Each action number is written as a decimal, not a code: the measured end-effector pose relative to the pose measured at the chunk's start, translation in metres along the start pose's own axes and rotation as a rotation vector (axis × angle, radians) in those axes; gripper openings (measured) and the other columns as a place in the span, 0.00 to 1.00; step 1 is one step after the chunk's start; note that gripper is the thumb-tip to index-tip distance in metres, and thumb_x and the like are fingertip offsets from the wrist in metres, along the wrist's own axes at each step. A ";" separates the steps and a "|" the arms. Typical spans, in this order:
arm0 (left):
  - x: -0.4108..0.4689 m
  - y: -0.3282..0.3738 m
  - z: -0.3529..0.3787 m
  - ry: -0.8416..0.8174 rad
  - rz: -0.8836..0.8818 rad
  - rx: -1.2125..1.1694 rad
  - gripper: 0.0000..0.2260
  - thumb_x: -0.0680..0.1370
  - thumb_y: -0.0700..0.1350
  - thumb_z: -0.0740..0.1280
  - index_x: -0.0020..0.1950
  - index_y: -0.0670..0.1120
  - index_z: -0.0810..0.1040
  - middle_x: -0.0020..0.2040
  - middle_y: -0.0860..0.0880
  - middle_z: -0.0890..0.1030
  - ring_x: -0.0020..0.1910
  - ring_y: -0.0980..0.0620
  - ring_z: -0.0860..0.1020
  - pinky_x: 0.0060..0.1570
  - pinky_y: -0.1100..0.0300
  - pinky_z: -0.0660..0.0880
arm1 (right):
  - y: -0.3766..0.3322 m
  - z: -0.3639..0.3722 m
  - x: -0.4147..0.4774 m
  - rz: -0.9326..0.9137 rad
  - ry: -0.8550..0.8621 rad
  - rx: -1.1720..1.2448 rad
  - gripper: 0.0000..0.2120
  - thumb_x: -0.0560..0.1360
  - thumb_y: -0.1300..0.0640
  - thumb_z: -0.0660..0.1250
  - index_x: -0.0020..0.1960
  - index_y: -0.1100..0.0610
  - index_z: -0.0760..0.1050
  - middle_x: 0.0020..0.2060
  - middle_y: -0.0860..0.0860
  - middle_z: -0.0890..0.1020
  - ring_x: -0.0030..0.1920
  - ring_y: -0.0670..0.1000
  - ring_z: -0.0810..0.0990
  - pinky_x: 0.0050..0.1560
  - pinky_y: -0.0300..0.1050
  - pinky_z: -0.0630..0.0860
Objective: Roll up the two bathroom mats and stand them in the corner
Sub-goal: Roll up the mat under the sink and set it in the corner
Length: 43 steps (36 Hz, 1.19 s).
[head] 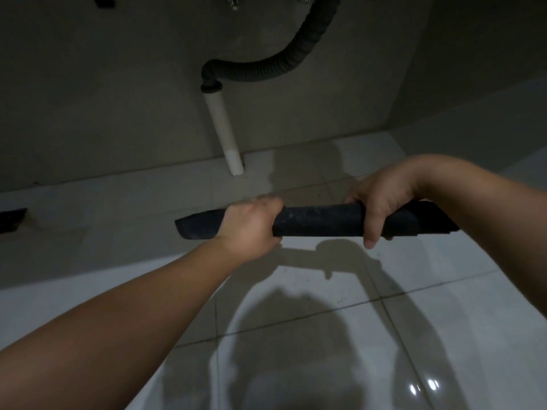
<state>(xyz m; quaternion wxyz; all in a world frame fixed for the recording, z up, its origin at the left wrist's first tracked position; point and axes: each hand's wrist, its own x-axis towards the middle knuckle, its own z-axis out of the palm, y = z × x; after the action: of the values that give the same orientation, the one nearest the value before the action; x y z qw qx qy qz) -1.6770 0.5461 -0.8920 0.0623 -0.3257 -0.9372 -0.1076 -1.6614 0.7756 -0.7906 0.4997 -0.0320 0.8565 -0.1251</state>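
A black bathroom mat (319, 221), rolled into a tight tube, lies level in the air above the white floor tiles. My left hand (248, 224) is wrapped around the roll left of its middle. My right hand (374, 204) grips it from above, right of the middle. Both ends of the roll stick out past my hands, the left end loose and flattened. A dark object (11, 220) at the far left edge could be the other mat; too little of it shows to tell.
A white drain pipe (225, 131) runs down the wall to the floor, joined to a dark corrugated hose (266, 74). The wall corner (390, 125) stands at the back right. Glossy floor tiles (414, 306) spread below, with my shadow on them.
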 end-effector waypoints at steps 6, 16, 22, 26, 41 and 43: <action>0.009 0.053 0.007 -0.117 -0.064 -0.192 0.17 0.68 0.59 0.70 0.52 0.54 0.72 0.48 0.53 0.79 0.48 0.50 0.78 0.43 0.58 0.71 | 0.001 0.009 -0.023 0.078 0.182 -0.229 0.19 0.62 0.53 0.78 0.50 0.52 0.76 0.46 0.52 0.81 0.45 0.53 0.82 0.45 0.49 0.80; 0.012 0.144 0.056 -0.105 -0.281 -0.843 0.11 0.69 0.47 0.73 0.47 0.54 0.74 0.39 0.55 0.77 0.39 0.54 0.77 0.38 0.61 0.71 | -0.006 0.024 -0.054 0.416 0.204 -0.507 0.24 0.63 0.46 0.77 0.54 0.55 0.78 0.37 0.49 0.78 0.34 0.49 0.75 0.31 0.41 0.69; 0.008 0.148 0.060 -0.057 -0.310 -1.070 0.14 0.67 0.45 0.75 0.45 0.56 0.73 0.38 0.57 0.78 0.38 0.66 0.76 0.34 0.74 0.71 | -0.016 0.013 -0.086 0.349 0.631 -0.662 0.22 0.63 0.35 0.70 0.48 0.49 0.78 0.37 0.48 0.81 0.38 0.52 0.80 0.44 0.49 0.80; 0.000 0.142 0.073 -0.061 -0.391 -1.109 0.18 0.67 0.45 0.77 0.51 0.56 0.75 0.45 0.53 0.81 0.45 0.55 0.80 0.47 0.54 0.80 | -0.013 0.004 -0.114 0.136 0.841 -0.489 0.15 0.73 0.40 0.63 0.51 0.49 0.77 0.42 0.49 0.81 0.42 0.51 0.79 0.47 0.52 0.78; -0.015 0.137 0.082 0.011 -0.468 -1.157 0.18 0.67 0.43 0.76 0.48 0.58 0.72 0.44 0.51 0.81 0.44 0.52 0.80 0.45 0.51 0.79 | -0.019 0.029 -0.087 -0.320 1.100 0.031 0.20 0.77 0.39 0.54 0.58 0.48 0.76 0.52 0.46 0.81 0.53 0.49 0.78 0.54 0.54 0.76; -0.013 0.135 0.082 0.004 -0.464 -1.185 0.19 0.67 0.43 0.76 0.50 0.59 0.72 0.45 0.50 0.81 0.45 0.49 0.81 0.47 0.48 0.80 | -0.016 0.023 -0.093 -0.352 1.196 0.064 0.22 0.78 0.39 0.53 0.61 0.49 0.75 0.54 0.47 0.81 0.55 0.50 0.78 0.56 0.54 0.75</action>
<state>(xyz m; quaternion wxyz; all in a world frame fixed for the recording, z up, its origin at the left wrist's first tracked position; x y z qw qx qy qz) -1.5865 0.6616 -0.9518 -0.1518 -0.0932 -0.7648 -0.6191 -1.5961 0.7731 -0.7185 -0.0940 -0.0824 0.9658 -0.2274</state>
